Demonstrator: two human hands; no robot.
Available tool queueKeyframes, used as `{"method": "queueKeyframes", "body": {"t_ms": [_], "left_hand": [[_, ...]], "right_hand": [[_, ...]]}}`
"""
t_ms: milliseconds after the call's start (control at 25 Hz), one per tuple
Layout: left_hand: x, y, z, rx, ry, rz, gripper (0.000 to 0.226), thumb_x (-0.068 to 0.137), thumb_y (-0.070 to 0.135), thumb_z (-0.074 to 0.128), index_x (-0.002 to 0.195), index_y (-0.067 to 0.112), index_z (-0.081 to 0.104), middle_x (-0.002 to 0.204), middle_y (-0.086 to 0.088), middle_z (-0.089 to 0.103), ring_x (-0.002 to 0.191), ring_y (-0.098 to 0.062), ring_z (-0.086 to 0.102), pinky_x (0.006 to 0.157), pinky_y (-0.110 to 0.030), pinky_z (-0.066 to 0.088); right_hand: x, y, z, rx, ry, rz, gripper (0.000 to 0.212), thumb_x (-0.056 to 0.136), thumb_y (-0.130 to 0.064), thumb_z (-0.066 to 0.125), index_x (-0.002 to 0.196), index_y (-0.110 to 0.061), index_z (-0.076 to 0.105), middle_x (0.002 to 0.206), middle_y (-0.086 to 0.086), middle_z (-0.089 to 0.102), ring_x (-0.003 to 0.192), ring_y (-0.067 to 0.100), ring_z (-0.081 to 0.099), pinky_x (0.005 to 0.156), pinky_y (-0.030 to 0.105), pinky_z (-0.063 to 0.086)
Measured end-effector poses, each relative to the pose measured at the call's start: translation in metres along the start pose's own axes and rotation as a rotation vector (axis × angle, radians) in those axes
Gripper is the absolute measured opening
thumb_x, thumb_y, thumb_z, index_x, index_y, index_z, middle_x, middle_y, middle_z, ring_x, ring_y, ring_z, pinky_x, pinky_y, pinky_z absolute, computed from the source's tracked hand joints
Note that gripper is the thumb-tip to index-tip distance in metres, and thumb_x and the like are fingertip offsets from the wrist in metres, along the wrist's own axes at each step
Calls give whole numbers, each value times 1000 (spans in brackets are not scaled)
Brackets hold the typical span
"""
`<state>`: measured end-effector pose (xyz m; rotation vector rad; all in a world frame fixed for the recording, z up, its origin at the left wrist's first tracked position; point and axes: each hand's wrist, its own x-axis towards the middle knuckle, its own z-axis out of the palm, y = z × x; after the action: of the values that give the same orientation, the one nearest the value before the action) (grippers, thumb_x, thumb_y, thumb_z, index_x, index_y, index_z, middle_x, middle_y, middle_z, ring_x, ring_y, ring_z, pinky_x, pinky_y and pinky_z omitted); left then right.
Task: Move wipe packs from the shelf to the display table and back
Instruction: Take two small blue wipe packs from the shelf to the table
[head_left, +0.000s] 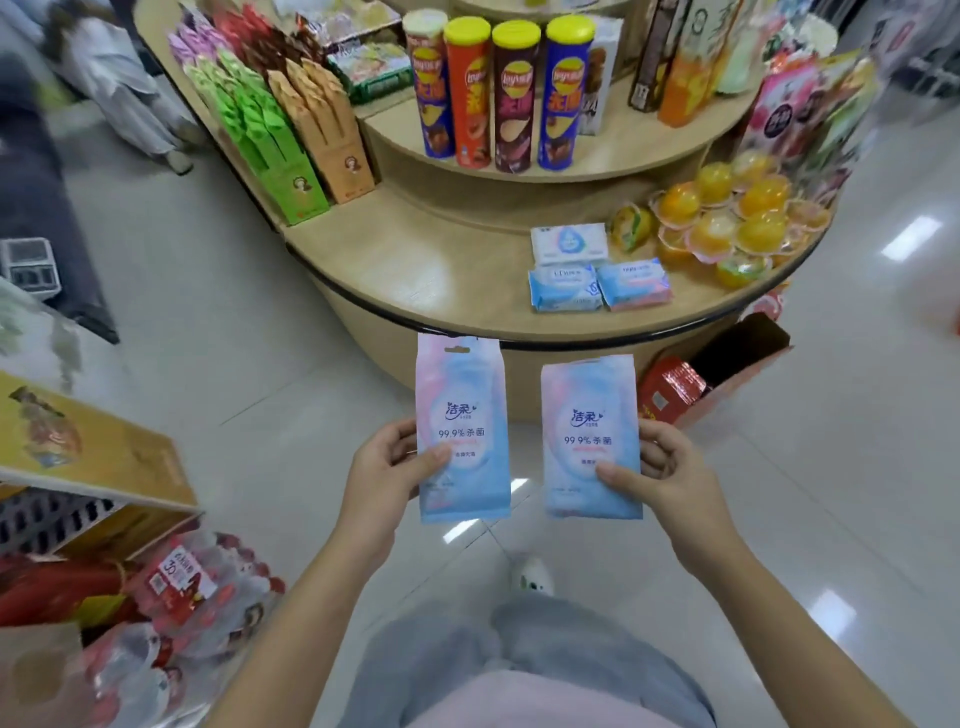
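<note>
**Two wipe packs in hand, three lying on the bench**

So the person stood on the tiled floor (857, 415) just short of the round tiered bench (415, 265), with a wipe pack in each hand. The left hand (387, 470) pinched the left pack (462, 415) by its lower left edge, thumb across the front and fingers curled behind. The right hand (667, 467) did the mirror of that on the right pack (589, 415), thumb on the front near the lower right corner. Both packs were upright, pink-and-blue, with the print facing the camera. They were side by side with a gap between them, up in the air on the near side of the bench rim and not touching it.

On the bench's lowest tier, right of centre, three smaller packs lay flat. A white pack (569, 243) sat farther back, and a blue pack (564, 287) and a pink pack (632, 283) lay side by side just in front of it, close to the rim. Right beside those was a heap of orange jelly cups (727, 218). One tier up, four chip cans (493, 93) stood in a row. Over on the far left, green boxes (270, 140) and tan boxes (327, 135) leaned in rows.

Down on the floor, right of the bench base, lay an open carton (727, 369). On the near left a shelf (104, 491) carried a gold box (78, 441), with shrink-wrapped bottles (197, 587) below it. A white shoe (532, 574) showed between the arms.
</note>
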<state>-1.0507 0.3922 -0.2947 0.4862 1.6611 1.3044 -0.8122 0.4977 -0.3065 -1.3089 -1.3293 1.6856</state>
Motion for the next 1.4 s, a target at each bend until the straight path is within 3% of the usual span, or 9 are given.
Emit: {"method": "queueKeyframes", "body": {"t_ms": [120,280,440,600,760,1000,1080,1240,1400], "left_hand": [[44,8,9,-29,33,-47,29,82,5,65,110,11,62,100,-5,73,84,-18,70,72,-34,56],[111,19,12,-50,55,-123,34,80,6,69,113,8,61,104,-9,72,88,-24,69,80,-42,54],[212,43,1,-37,27,-155,43,72,14,74,113,10,62,104,-9,72,91,-28,69,85,-47,51],[320,64,-3,-13,20,-196,33,82,4,67,113,9,59,99,-6,71,81,-20,69,74,-36,52],[402,73,13,85,-44,-257,31,81,3,68,109,11,57,100,-10,67,78,-20,66,56,-24,53],[484,50,58,121,-87,-375,39,79,-1,69,116,-2,55,104,-18,64,73,-19,65,49,-21,51],[500,39,70,126,-98,-401,40,79,-1,70,116,-3,55,107,-18,65,77,-20,66,50,-20,52],[527,20,85,153,-72,-440,43,76,1,73,115,-3,57,115,-20,65,96,-32,66,74,-35,55],[529,20,103,362,15,-378,42,77,11,75,114,2,58,106,-6,64,89,-19,61,61,-14,48]], "right_hand": [[72,-32,4,-25,-43,-39,45,69,-1,78,110,-7,59,102,5,73,92,20,71,77,35,59],[153,-49,22,-15,-66,-18,41,69,0,77,105,-13,61,98,2,74,88,17,71,67,25,57],[231,-59,45,2,-20,25,40,69,2,76,101,-16,61,95,1,75,86,16,71,78,33,59],[295,-66,65,48,77,80,42,70,1,75,108,-7,57,94,4,75,86,21,71,77,35,59],[337,-71,75,83,151,138,40,71,2,74,105,-12,58,93,4,75,85,19,71,73,30,59],[380,-67,63,87,238,236,41,72,5,73,107,-11,58,96,6,74,85,19,71,76,33,59],[389,-63,56,66,259,274,41,72,5,73,107,-12,58,92,3,75,82,17,71,73,31,60],[402,-51,50,50,261,330,38,73,5,72,100,-16,58,87,0,75,78,14,71,68,26,59],[416,-44,56,25,252,376,38,73,4,73,101,-15,56,91,9,73,77,19,69,72,33,58]]}}
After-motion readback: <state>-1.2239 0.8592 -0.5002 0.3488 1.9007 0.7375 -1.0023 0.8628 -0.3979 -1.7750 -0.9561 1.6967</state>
